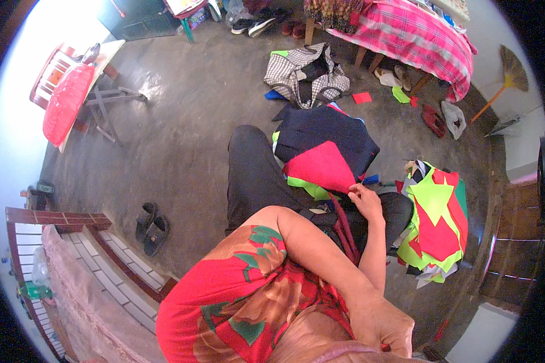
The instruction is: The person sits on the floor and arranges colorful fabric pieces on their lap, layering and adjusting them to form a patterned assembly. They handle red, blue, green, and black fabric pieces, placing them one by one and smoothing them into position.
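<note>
Right hand, mid frame, pinches the corner of a soft red cloth piece lying on dark blue cloth. Left hand, at the bottom, is closed tight near the chest; I cannot tell what it holds. Red and bright green cloth pieces sit in a pile to the right.

Matt pink cloth on dark navy fabric, above a dull, rough concrete floor.

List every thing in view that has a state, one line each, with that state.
Right hand: pinching the corner of the red cloth.
Left hand: closed, low near the body; contents hidden.
Red cloth: spread over the navy cloth.
Red and green cloth pile: stacked loosely.
Checked bag: open, slumped.
Sandals: paired, unworn.
</note>
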`<state>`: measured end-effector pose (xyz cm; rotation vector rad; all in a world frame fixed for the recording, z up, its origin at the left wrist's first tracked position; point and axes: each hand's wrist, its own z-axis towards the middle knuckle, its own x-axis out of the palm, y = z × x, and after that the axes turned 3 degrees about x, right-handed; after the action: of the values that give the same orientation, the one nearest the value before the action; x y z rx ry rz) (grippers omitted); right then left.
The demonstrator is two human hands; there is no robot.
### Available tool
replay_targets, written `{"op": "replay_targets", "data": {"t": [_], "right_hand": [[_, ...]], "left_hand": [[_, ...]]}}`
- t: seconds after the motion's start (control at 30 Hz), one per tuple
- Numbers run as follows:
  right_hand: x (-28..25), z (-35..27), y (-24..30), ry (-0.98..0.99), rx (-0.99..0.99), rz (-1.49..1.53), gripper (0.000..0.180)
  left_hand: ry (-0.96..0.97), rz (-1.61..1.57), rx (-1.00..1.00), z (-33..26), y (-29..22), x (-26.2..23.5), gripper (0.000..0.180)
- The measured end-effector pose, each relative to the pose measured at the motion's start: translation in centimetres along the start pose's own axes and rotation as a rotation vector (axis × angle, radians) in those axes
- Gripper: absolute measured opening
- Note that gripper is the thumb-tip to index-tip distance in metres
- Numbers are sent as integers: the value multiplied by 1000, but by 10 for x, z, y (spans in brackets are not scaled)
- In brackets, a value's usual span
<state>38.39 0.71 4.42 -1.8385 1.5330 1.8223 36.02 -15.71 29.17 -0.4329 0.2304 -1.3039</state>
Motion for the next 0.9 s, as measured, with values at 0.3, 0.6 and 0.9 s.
{"op": "replay_targets", "data": {"t": [0.3,0.6,0.9], "right_hand": [[-1,-1,3,-15,-4,-25,25],[-2,-1,1,15,25,-41,28],[0,-1,1,3,20,-44,25]], "left_hand": [[50,218,153,-1,-5,-5,33],[114,599,280,-2,0,-1,29],[221,743,380,-3,0,-5,29]]}}
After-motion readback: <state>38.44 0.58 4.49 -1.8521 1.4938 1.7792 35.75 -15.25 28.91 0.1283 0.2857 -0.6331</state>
